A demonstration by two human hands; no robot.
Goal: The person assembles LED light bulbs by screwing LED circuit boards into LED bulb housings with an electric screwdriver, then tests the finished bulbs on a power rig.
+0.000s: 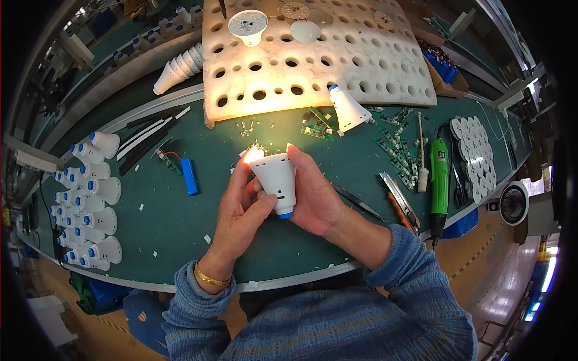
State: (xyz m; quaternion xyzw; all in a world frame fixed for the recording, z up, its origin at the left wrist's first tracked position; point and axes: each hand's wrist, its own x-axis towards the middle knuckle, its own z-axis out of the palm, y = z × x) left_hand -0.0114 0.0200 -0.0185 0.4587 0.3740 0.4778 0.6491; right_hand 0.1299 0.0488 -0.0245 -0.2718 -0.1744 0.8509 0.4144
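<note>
Between my two hands is a white light bulb housing [274, 177] with a blue cap at its lower end. Its wide end points away from me and glows brightly at the upper left rim. My left hand [241, 204] is closed on its left side, thumb near the small slots. Along the right side, my right hand [313, 195] grips it with the fingertips at the rim. Beyond them another white bulb housing [347, 109] with a blue cap leans against the foam board [313, 66]. A blue battery [189, 176] wired to a green circuit board lies left of my left hand.
Rows of white housings [96, 219] stand at the left. Circuit boards [397, 147], tweezers [359, 201], a utility knife [400, 203] and a green electric screwdriver [440, 177] lie to the right, near stacked white discs [474, 156]. An LED bulb [247, 26] rests on the foam board.
</note>
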